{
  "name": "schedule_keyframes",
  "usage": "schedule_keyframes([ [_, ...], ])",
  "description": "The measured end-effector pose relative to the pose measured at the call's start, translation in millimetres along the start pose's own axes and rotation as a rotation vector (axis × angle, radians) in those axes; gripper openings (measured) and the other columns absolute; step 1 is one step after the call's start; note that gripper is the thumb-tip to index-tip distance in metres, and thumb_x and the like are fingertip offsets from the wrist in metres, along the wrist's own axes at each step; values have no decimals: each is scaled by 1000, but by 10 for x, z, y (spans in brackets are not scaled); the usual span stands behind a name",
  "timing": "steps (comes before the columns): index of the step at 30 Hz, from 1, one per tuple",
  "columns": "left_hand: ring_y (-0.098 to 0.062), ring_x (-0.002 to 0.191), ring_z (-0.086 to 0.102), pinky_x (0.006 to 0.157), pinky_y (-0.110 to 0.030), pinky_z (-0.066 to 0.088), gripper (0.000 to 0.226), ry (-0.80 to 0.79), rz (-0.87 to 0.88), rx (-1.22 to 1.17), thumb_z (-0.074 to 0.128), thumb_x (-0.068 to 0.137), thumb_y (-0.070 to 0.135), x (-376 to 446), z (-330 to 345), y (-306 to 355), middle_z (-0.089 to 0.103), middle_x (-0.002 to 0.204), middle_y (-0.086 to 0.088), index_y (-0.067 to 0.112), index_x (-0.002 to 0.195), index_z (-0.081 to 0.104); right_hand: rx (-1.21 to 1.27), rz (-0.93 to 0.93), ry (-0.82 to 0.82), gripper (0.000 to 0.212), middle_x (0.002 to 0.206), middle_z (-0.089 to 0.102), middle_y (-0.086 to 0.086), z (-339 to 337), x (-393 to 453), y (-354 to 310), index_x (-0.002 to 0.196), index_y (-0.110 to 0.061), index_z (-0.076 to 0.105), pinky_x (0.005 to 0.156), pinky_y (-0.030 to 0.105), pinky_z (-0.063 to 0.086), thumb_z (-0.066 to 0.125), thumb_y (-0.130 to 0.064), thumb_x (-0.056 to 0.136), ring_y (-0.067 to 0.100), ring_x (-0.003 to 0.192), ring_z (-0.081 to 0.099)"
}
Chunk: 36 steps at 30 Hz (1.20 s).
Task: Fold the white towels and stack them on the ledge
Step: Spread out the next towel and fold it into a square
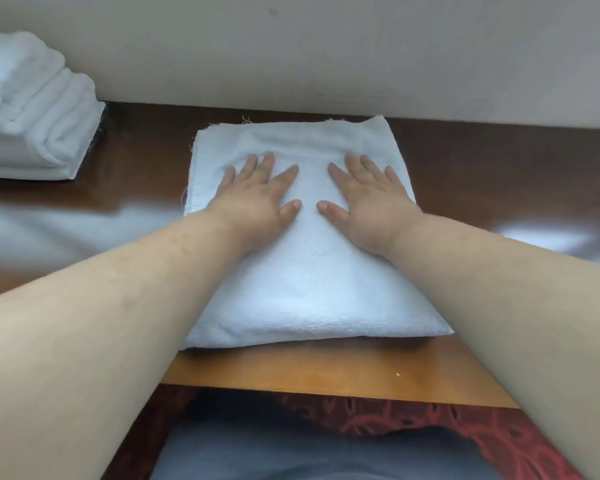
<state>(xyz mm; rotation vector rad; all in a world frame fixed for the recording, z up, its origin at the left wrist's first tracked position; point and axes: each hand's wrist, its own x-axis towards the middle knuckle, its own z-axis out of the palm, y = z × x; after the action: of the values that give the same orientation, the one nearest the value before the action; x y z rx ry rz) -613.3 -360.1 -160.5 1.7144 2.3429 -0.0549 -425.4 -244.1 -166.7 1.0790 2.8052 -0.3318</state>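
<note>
- Your left hand (257,195) and your right hand (364,195) both lie flat on the folded towel (309,282), fingers straight and spread; neither one grips anything, they only press the cloth down.
- That towel sits in the middle of the wooden bench (499,174), square to you, its far edge close to the wall (326,57). It reads as a thick, many-layered packet, so I judge the folding of this one to be done or nearly so, and you are smoothing it.
- A stack of folded towels (32,109) already stands at the far left against the wall, well apart from the one under your hands. That part looks finished.
- What seems left: carry this towel across and set it on the stack.
- Blurred white cloth (66,230) lies at the left; whether it is another towel waiting, I cannot tell.
</note>
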Motion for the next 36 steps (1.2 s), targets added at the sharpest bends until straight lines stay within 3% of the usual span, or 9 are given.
schedule_keyframes([
  [8, -30, 150, -5, 119, -52, -1, 82, 73, -137, -8, 32, 75, 78, 503, -16, -186, 0, 165, 1, 50, 149, 12, 121, 417, 62, 91, 167, -7, -1, 28, 302, 180, 158, -29, 4, 120, 55, 3, 22, -79, 84, 25, 153, -8],
  [11, -26, 150, -4, 119, -53, 0, 85, 101, -84, 11, 29, 73, 77, 491, 6, -186, 1, 165, 3, 47, 151, 12, -72, 149, 215, 77, 167, -1, 5, -9, 334, 115, 157, -25, 16, 118, 56, -7, 27, -57, 88, 25, 153, -7],
  [14, -21, 150, -4, 120, -51, 0, 89, 85, 7, 30, 24, 72, 80, 505, -25, -237, 1, 165, 4, 45, 152, 9, -43, -46, 106, 72, 168, 0, 1, -133, 471, 231, 157, -36, 14, 121, 50, -6, 27, -56, 89, 19, 153, -5],
  [19, -29, 150, -10, 118, -54, 0, 101, -43, -183, 4, 34, 60, 96, 561, -165, -386, -7, 164, 3, 54, 147, 5, 150, 340, 9, 94, 167, -7, -1, -174, 516, 557, 158, -32, 2, 121, 56, 1, 26, -82, 83, 23, 153, -3],
  [22, -34, 149, -6, 118, -53, 2, 95, -16, -275, 27, 43, 75, 84, 468, -264, -210, -8, 164, -6, 44, 152, 4, -35, 344, 55, 82, 167, -11, 4, -216, 373, 411, 159, -22, -1, 120, 58, -3, 23, -67, 94, 26, 153, -9],
  [26, -30, 149, 12, 119, -47, 15, 56, 222, -32, -196, 45, 98, 40, -295, -170, 300, 18, 162, -8, 31, 151, 29, 54, 55, 53, 62, 167, -3, 4, -122, -327, -139, 158, -19, 10, 121, 55, -2, 27, -41, 103, 24, 153, -8],
  [29, -28, 147, 23, 118, -47, 17, 55, 189, 92, -220, 28, 98, 51, -1097, 123, 486, 32, 157, -6, 29, 147, 42, 67, -26, -34, 66, 167, 1, 3, 73, -995, -333, 158, -20, 15, 121, 51, 1, 16, -52, 100, 22, 153, -5],
  [32, -24, 150, 9, 120, -47, 8, 71, 66, 24, 11, 14, 91, 67, -1487, 377, 204, 16, 163, -3, 34, 153, 23, -23, 9, -93, 82, 167, -5, 1, 211, -1361, -145, 158, -25, 1, 123, 48, -2, 6, -71, 91, 18, 153, -9],
  [36, -22, 150, -5, 121, -48, 10, 90, -17, -34, 52, 16, 81, 83, -1656, 437, -207, -3, 164, 0, 33, 154, -1, -28, 88, -127, 103, 166, -12, -2, 219, -1534, 106, 157, -27, -8, 123, 49, 2, 7, -90, 76, 17, 152, -15],
])
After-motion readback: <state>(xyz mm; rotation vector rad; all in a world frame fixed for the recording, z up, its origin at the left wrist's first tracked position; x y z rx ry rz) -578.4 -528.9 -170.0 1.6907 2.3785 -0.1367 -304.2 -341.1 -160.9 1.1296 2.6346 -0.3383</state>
